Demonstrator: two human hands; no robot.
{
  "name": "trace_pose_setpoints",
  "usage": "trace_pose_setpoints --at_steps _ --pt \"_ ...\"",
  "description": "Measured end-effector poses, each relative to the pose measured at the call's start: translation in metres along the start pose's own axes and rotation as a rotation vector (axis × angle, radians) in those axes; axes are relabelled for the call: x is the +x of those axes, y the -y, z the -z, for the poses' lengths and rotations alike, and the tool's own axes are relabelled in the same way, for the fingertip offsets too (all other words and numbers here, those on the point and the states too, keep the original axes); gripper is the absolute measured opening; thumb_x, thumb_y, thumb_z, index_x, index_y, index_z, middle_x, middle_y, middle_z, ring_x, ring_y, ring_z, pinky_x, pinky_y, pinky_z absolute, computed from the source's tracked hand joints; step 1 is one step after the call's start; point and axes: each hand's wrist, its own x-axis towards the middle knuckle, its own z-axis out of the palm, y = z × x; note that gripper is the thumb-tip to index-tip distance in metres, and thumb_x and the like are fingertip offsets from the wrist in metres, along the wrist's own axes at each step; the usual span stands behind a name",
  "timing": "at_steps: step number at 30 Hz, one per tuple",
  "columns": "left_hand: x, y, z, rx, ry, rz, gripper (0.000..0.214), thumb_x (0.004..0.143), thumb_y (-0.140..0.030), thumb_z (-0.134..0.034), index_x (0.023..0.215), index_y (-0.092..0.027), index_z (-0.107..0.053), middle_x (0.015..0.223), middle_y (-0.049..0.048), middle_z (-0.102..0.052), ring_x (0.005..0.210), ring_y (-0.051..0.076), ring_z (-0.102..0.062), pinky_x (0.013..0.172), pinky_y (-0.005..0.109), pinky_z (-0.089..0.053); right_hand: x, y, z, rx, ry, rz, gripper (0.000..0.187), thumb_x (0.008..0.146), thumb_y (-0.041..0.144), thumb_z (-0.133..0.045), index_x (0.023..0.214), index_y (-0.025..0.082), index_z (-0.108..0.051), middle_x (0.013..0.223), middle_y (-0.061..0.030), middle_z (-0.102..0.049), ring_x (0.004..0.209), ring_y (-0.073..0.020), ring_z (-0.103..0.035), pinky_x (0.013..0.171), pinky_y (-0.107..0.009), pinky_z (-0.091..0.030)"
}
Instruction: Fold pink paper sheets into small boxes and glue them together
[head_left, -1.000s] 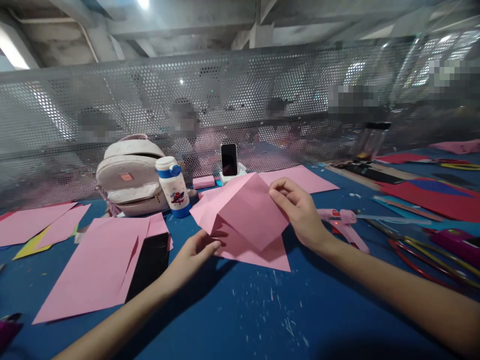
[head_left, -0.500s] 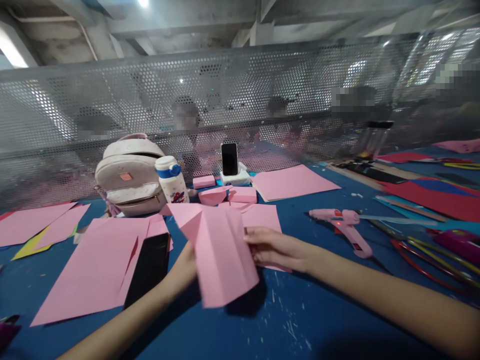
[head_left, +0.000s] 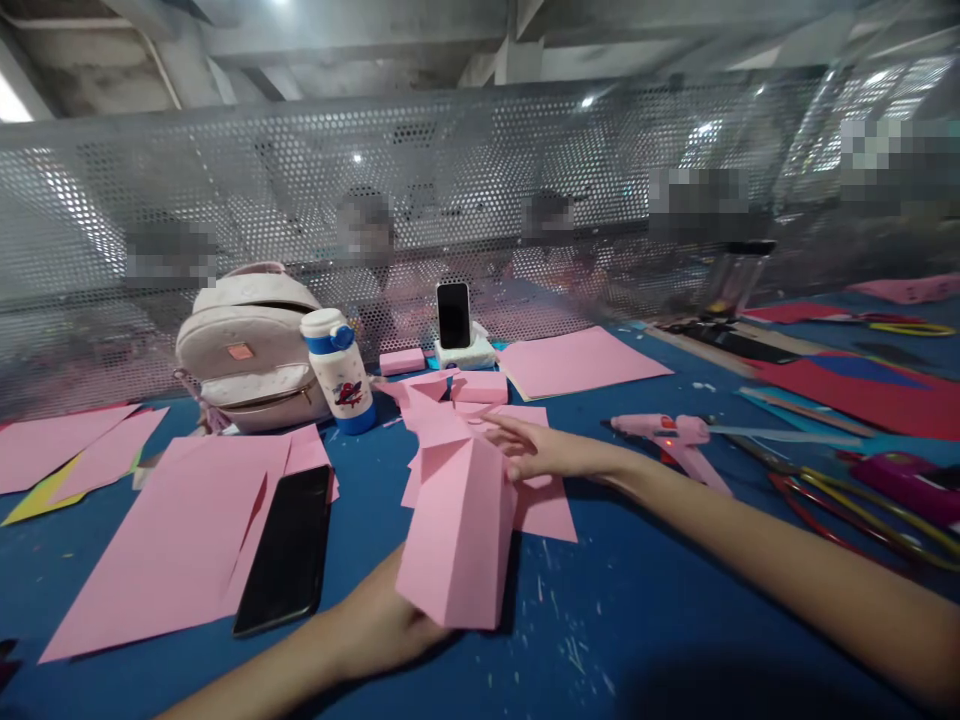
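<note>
A folded sheet of pink paper [head_left: 457,540], with creases running lengthwise and pointed flaps at its far end, is held just above the blue table. My left hand [head_left: 390,620] holds it from below at the near left; the paper hides those fingers. My right hand [head_left: 544,450] reaches in from the right with fingers extended and apart, touching or nearly touching the paper's upper right edge. Beneath and behind lie more pink paper pieces [head_left: 546,510] and a small folded pink block [head_left: 480,387].
Left are flat pink sheets [head_left: 161,520], a black phone [head_left: 289,550], a backpack [head_left: 247,345] and a bottle [head_left: 341,375]. Another phone [head_left: 454,315] stands at the back before a perforated metal screen [head_left: 465,150]. A pink glue gun [head_left: 667,432] and scissors [head_left: 862,510] lie right.
The folded paper has turned and tilted, its near end swinging lower. My left hand has come nearer beneath it. My right hand's fingers have loosened from the paper's side and moved toward its top.
</note>
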Motion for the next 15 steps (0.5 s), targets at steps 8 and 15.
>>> trace_pose_setpoints --at_steps 8,15 --pt "0.001 -0.001 -0.009 0.18 0.05 -0.065 0.034 0.092 -0.025 -0.059 0.126 -0.024 -0.059 0.144 0.011 -0.051 0.127 0.028 -0.052 0.11 0.041 -0.043 -0.005 -0.013 -0.024 0.262 0.118 0.134 0.115 0.059 0.041 -0.09 0.153 0.022 -0.027 0.146 -0.0174 -0.047 0.127 -0.0286 -0.054 0.104 -0.041 -0.047" --pt "0.003 -0.011 -0.001 0.072 -0.006 -0.067 0.064 0.092 -0.028 -0.059 0.151 -0.027 -0.033 0.144 0.0146 -0.052 0.137 0.033 -0.045 0.115 0.048 -0.038 -0.007 -0.031 -0.037 0.307 0.036 0.149 0.122 0.061 0.047 -0.089 0.157 0.028 -0.015 0.159 -0.0151 -0.031 0.145 -0.0289 -0.033 0.111 -0.044 -0.04"
